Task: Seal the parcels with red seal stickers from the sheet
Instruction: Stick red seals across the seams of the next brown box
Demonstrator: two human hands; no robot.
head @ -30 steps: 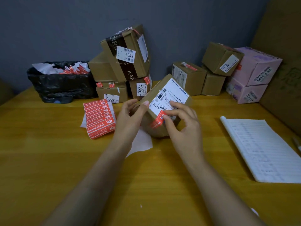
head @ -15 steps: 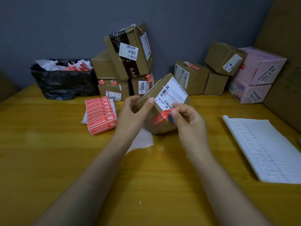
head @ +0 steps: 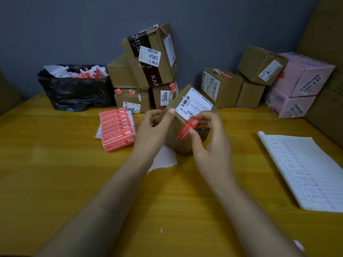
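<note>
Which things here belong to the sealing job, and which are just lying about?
Job: held parcel, red seal sticker, sticker sheet, left hand, right hand, stacked parcels.
Lying about: notebook, black bin bag, loose backing paper.

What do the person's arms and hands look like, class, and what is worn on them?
Both are bare. The left hand and right hand carry no gloves, rings or visible markings. The left forearm and right forearm show no sleeve, watch or bracelet as far as the frame reaches. The visible fingernails are short.
</note>
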